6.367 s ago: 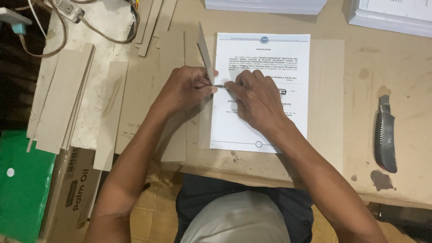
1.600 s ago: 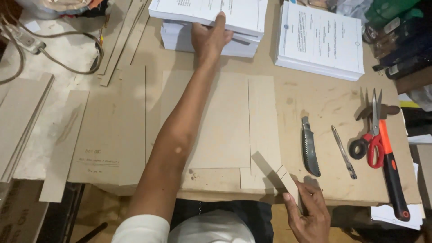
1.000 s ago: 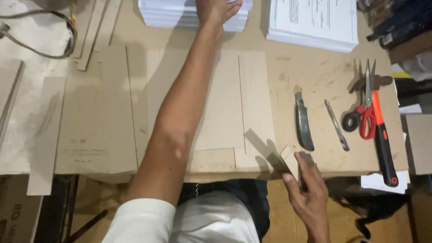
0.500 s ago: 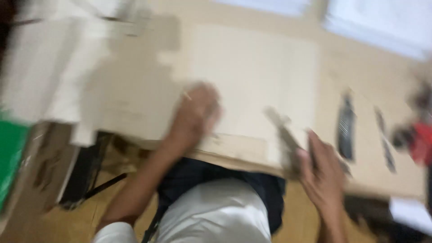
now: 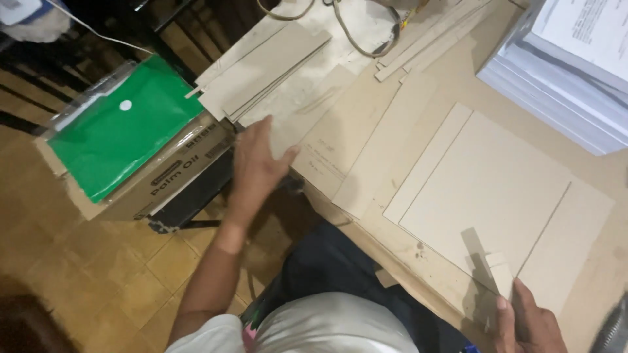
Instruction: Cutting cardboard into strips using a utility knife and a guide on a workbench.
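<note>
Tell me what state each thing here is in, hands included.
Left hand: open, fingers spread, reaching over the table edge toward the strips, holding nothing.
Right hand: closed on a small card piece, held upright.
Big board: flat on the table.
Strips: loosely stacked, overlapping.
Green folder: shut, lying on the box.
Box: closed, beside the table.
Paper stack: piled neatly.

Left hand (image 5: 256, 163) reaching to greyboard sheets (image 5: 261, 70) (table edge), right hand (image 5: 526, 325) pinching a narrow strip (image 5: 500, 274), green folder (image 5: 121, 124) on carton (image 5: 173, 180)
</note>
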